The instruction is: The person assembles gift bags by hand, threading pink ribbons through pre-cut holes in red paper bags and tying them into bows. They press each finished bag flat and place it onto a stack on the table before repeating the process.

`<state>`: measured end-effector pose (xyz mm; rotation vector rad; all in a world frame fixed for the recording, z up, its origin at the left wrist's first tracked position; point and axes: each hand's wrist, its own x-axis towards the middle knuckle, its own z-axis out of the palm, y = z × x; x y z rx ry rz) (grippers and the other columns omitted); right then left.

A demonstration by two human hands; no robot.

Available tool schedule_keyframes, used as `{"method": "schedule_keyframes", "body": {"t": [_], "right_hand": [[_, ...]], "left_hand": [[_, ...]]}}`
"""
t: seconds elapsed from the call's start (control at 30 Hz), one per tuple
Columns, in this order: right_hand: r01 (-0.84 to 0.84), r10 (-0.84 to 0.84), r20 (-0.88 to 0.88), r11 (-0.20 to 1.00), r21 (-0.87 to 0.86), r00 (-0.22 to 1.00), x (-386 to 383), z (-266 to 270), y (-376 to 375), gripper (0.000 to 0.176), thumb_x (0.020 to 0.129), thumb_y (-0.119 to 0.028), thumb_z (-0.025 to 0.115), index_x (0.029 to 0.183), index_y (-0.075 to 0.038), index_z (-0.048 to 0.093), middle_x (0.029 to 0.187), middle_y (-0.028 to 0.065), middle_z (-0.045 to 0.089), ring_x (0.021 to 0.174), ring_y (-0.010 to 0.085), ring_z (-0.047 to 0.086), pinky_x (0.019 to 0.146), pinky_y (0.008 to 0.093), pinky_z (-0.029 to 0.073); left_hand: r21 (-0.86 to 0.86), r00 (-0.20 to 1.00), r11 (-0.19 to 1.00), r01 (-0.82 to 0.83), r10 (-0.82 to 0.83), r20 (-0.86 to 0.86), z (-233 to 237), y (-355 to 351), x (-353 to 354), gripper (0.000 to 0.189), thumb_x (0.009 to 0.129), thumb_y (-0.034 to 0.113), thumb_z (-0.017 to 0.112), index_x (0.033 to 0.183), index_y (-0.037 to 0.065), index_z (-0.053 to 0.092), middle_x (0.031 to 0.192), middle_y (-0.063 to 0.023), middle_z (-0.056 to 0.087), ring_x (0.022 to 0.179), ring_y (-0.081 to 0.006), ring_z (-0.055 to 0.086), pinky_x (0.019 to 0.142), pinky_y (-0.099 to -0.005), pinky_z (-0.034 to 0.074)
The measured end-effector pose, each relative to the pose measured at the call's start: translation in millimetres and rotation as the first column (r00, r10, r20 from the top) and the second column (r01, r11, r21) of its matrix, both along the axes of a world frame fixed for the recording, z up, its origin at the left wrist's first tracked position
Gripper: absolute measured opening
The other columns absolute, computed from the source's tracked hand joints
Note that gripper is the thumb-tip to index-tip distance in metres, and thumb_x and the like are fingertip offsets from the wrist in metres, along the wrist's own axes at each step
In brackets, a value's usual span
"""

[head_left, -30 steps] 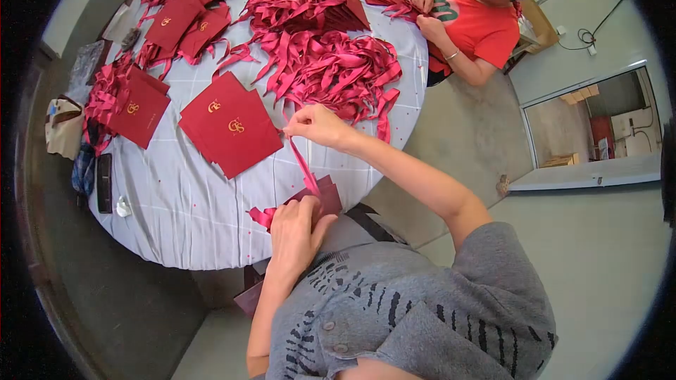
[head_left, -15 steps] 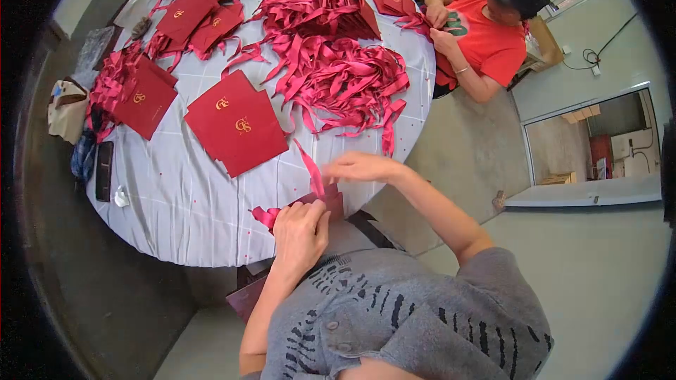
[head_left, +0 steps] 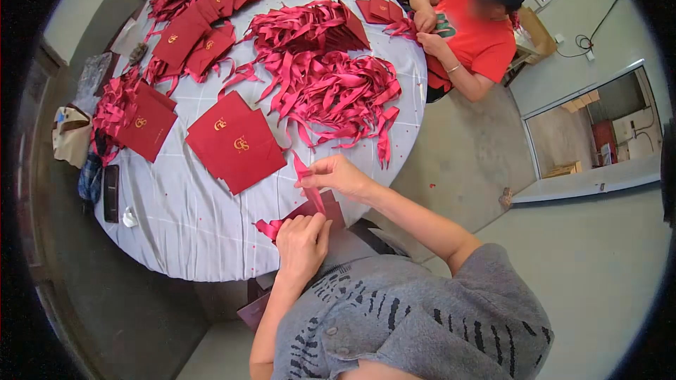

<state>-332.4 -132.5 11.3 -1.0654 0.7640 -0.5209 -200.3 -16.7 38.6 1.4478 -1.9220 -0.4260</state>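
Observation:
At the table's near edge, my left hand point(head_left: 301, 243) is closed on a red card bag point(head_left: 331, 210) and its ribbon. My right hand point(head_left: 336, 174) pinches a pink-red ribbon point(head_left: 304, 172), which runs down to my left hand. A short ribbon end point(head_left: 268, 228) sticks out to the left of my left hand. Just beyond my hands lies a stack of flat red bags point(head_left: 239, 146) with gold lettering. Behind it is a large tangled pile of ribbons point(head_left: 338, 91).
The round table point(head_left: 183, 239) has a white cloth. More red bags point(head_left: 146, 123) lie at its left, near a dark phone point(head_left: 111, 193) and crumpled tissue point(head_left: 129, 217). A person in a red shirt point(head_left: 479, 39) handles ribbon at the far right.
My right hand has moved left and closed its fingers on the ribbon. My left hand still holds the bag. The view has shifted slightly.

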Motion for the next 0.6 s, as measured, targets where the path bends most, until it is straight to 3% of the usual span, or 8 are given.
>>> {"method": "schedule_keyframes", "body": {"t": [0.3,0.43,0.47,0.5,0.6], "right_hand": [[0.274,-0.276,-0.042,0.96,-0.055,0.96,16.4,-10.3,17.1,0.021,0.086,-0.019,0.06,0.076,0.0,0.061,0.069,0.0032,0.061,0.06,0.0084,0.058,0.056,0.0228,0.046],[0.284,-0.285,0.054,0.959,0.026,0.957,16.9,-8.7,16.5,0.018,0.086,-0.02,0.06,0.084,-0.002,0.06,0.075,0.0024,0.061,0.059,0.0092,0.057,0.054,0.0227,0.046],[0.244,-0.245,0.059,0.969,0.029,0.968,14.4,-5.2,13.8,0.018,0.087,-0.019,0.059,0.092,-0.002,0.058,0.081,0.0024,0.061,0.062,0.0111,0.057,0.06,0.0243,0.048],[0.247,-0.248,0.062,0.969,0.023,0.967,13.5,-1.4,11.6,0.018,0.087,-0.019,0.059,0.092,-0.002,0.058,0.081,0.0024,0.061,0.062,0.0111,0.057,0.06,0.0243,0.048],[0.284,-0.287,0.112,0.958,0.04,0.951,11.9,4.7,6.8,0.014,0.086,-0.016,0.06,0.091,-0.002,0.058,0.081,0.0026,0.06,0.068,0.0095,0.058,0.06,0.0264,0.052]], "left_hand": [[-0.039,1.0,0.999,0.006,-0.006,0.001,-0.3,-0.1,-2.6,0.021,0.074,0.012,0.066,0.065,0.006,0.048,0.054,-0.0072,0.047,0.052,-0.0222,0.049,0.05,-0.0345,0.035],[-0.051,0.999,0.998,-0.029,0.03,0.028,-1.5,-0.6,-5.8,0.022,0.074,0.012,0.066,0.064,0.006,0.048,0.054,-0.0078,0.046,0.05,-0.023,0.048,0.049,-0.035,0.035],[-0.059,0.999,0.998,-0.038,0.04,0.033,-2.6,-0.2,-5.6,0.023,0.074,0.013,0.066,0.063,0.006,0.048,0.053,-0.0079,0.046,0.05,-0.0233,0.048,0.048,-0.0351,0.035],[-0.042,0.999,0.998,-0.038,0.039,0.022,-3.3,0.8,-5.8,0.021,0.074,0.013,0.068,0.065,0.006,0.05,0.055,-0.0099,0.047,0.05,-0.0273,0.049,0.049,-0.0377,0.037],[-0.038,0.999,0.999,-0.038,0.039,0.016,-2.3,0.6,-6.2,0.021,0.074,0.013,0.068,0.065,0.007,0.05,0.055,-0.0099,0.047,0.05,-0.0272,0.049,0.049,-0.038,0.037]]}}
